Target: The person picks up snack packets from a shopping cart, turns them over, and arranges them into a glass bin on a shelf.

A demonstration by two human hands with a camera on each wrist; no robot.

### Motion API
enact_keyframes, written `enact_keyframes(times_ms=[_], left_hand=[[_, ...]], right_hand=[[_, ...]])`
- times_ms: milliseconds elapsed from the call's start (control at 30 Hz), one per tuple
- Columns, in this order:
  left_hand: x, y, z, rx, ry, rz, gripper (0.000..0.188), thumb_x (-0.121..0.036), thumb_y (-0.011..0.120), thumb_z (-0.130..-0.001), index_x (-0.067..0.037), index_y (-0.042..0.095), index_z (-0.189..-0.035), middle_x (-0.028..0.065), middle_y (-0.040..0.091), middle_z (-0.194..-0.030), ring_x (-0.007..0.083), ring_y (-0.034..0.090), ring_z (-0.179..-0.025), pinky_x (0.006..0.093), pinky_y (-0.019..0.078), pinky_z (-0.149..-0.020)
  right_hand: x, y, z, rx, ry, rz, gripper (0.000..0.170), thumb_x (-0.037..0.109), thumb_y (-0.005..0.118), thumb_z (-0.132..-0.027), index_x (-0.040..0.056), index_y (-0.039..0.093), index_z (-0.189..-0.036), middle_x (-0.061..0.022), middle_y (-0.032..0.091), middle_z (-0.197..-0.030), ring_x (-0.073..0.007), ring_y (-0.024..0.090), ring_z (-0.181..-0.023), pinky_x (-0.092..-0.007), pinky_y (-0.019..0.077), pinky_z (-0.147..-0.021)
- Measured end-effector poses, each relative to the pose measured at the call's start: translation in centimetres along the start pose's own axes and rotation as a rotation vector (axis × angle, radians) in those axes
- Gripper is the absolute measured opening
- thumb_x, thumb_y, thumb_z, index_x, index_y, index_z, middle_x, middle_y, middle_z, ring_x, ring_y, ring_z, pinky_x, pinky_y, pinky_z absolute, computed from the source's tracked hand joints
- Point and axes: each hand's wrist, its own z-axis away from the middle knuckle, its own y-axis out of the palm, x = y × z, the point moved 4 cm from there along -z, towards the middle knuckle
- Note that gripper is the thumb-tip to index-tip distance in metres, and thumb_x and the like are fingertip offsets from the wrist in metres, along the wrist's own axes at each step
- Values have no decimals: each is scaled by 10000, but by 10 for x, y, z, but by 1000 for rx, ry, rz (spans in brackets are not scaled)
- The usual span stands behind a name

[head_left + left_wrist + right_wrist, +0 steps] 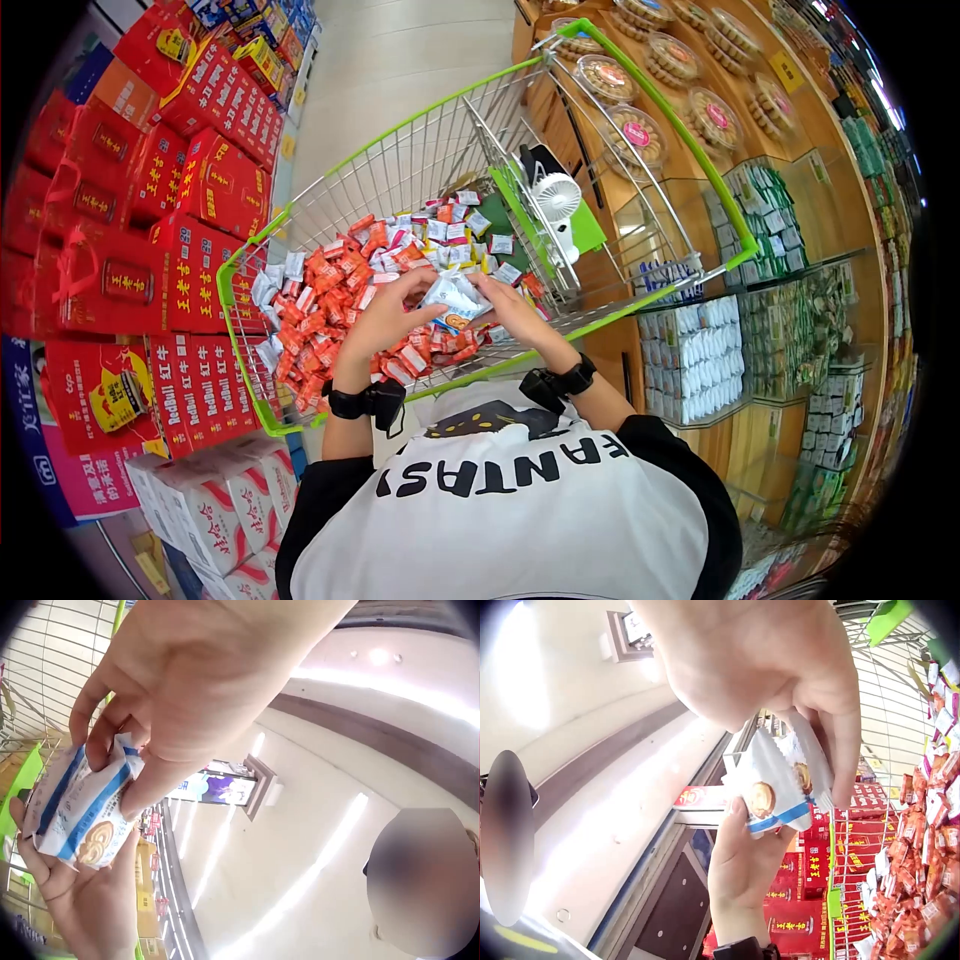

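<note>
- Holds white-and-blue wrapped packets [455,298], at least two, between both hands, over the wrapped pieces in the cart; printed with a picture of round biscuits.
- Pinches the packets from one side with the left hand [400,315], thumb and fingers bent and partly closed around the wrappers.
- Grips the same packets from the other side with the right hand [515,312], fingers partly closed, curving around the far side.
- Stands over a green-rimmed wire shopping cart [222,280], wearing a white top [500,540] with black sleeves and black lettering, and black wrist straps [365,401].
- Has orange-red wrapped pieces [330,280] heaped toward the left of the cart, beside white wrapped pieces [437,229] with coloured parts.
- Has a small white fan [557,197] near the green panel at the cart's right end.
- Faces red drink boxes [215,190] on the left, and clear tubs of biscuits [636,137] on wooden shelving [590,130] on the right.
</note>
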Motion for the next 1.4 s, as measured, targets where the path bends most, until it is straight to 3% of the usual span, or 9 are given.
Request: enact_keyframes(times_ms=[133,233,367,600,667,700,767,1167,1400], left_hand=[[-14,19,-2,-80,35,-226,300,-118,658,-760,-7,521,-1002,69,527,-904,158,527,-793,273,425,-706],[-31,30,-3,-241,208,-343,297,-110,674,-737,-6,527,-974,85,449,-937,203,499,-867,283,420,-735],[-39,52,-3,-243,201,-341,316,-109,693,-717,-16,533,-974,81,443,-955,207,493,-870,289,418,-753],[-46,90,-6,-270,226,-303,371,-125,706,-705,-26,500,-998,81,469,-975,198,493,-884,297,423,-778],[-50,105,-7,-232,211,-287,416,-127,705,-706,-31,492,-1050,89,498,-1048,191,505,-928,297,427,-797],[-48,114,-9,-200,191,-232,436,-125,701,-709,-33,489,-1078,92,510,-1070,191,515,-941,299,430,-802],[-47,131,-14,-128,181,-181,487,-123,694,-715,-37,482,-1146,91,539,-1092,191,544,-935,304,437,-804],[-73,256,-42,201,90,-149,422,-82,676,-722,-28,493,-1099,49,545,-1031,135,532,-919,277,422,-811],[-86,313,-66,366,206,-232,429,-109,698,-711,-29,502,-1083,51,568,-983,137,552,-888,276,428,-785]], right_hand=[[6,-3,16,-21,-81,54,491,325,455,-904,-32,399,-1236,-133,511,-1122,-181,547,-966,-293,515,-742],[23,-7,31,9,-194,401,512,203,635,-798,-27,429,-1207,-72,546,-1033,-128,539,-918,-269,491,-725],[33,-12,53,-118,-352,520,556,300,699,-724,-22,489,-1126,-123,609,-852,-160,582,-756,-283,454,-678],[38,-35,92,-190,-421,579,550,261,714,-710,-15,492,-1130,-145,616,-890,-190,601,-768,-294,460,-689],[44,-42,108,-178,-373,582,545,220,710,-714,-10,484,-1154,-103,601,-963,-140,574,-836,-267,450,-745],[50,-44,119,-214,-433,576,535,234,710,-707,-6,494,-1135,-145,619,-908,-210,612,-805,-299,465,-705],[48,-56,135,-235,-446,553,535,227,711,-705,-4,494,-1136,-144,618,-911,-212,611,-808,-299,466,-709],[34,-133,245,-408,-439,501,558,203,689,-705,11,450,-1170,-149,608,-943,-235,603,-870,-318,449,-775],[22,-163,292,-572,-339,440,489,202,673,-696,23,469,-1102,-142,603,-891,-216,595,-801,-304,450,-723]])
